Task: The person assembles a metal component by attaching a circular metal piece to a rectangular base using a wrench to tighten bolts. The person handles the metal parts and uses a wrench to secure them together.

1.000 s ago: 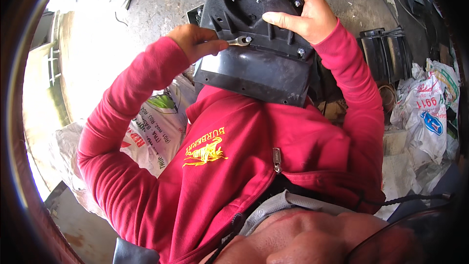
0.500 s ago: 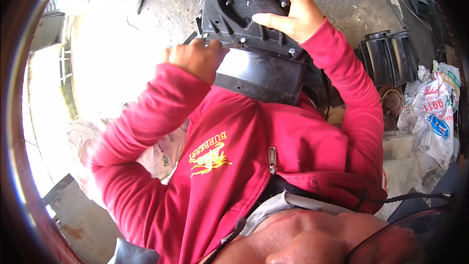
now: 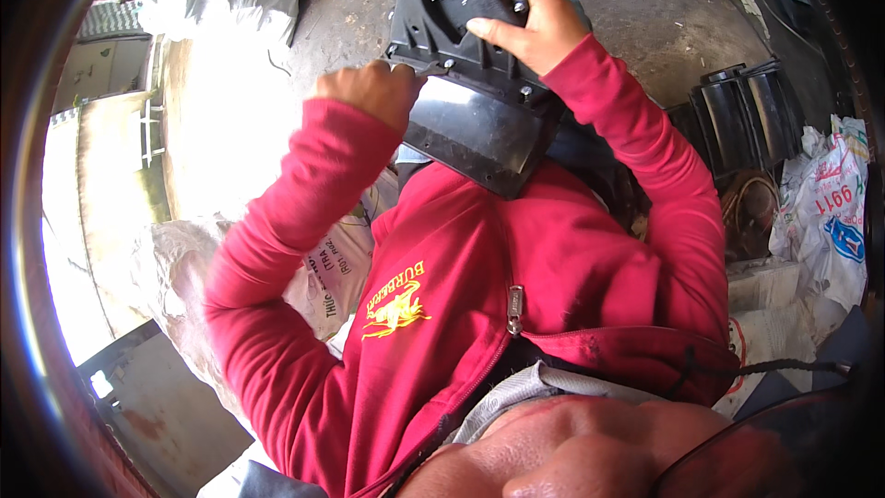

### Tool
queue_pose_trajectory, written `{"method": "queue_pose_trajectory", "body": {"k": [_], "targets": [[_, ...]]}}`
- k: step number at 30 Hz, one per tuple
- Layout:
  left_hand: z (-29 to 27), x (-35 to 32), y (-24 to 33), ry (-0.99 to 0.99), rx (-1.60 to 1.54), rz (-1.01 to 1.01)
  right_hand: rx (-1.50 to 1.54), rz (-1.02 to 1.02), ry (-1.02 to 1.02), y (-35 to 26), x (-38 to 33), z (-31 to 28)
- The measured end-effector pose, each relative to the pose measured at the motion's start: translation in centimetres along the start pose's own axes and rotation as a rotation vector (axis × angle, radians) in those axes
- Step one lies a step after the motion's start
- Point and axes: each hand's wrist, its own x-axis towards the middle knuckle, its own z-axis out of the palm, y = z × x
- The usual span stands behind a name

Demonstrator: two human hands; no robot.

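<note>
Your left hand (image 3: 364, 92) is clenched around what looks like a small wrench (image 3: 430, 69) (only a dark end pokes out past the fist), close beside a silver bolt (image 3: 449, 64). Your right hand (image 3: 546, 29) lies spread over the right side of the black plastic housing (image 3: 456, 9); how firmly it grips, you cannot tell from here. The housing sits between both hands, its smooth black flap (image 3: 475, 124) tilted down against your red jacket (image 3: 572, 249). To work well, the wrench should sit squarely on the bolt head, swung in short strokes, with the right palm bracing against the twist. Farther out, more black plastic parts (image 3: 772, 111) stand on the floor (image 3: 636, 14), near a white printed sack (image 3: 830, 207).
</note>
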Motion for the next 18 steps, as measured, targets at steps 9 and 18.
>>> {"method": "queue_pose_trajectory", "body": {"k": [9, 18], "targets": [[-0.1, 0.9, 0.4, -0.019, 0.029, 0.022, -0.041, -0.041, 0.027, -0.5, -1.0, -0.2], [7.1, 1.1, 0.6, 0.493, -0.447, -0.269, 0.022, 0.236, 0.149, 0.8, 0.7, -1.5]]}}
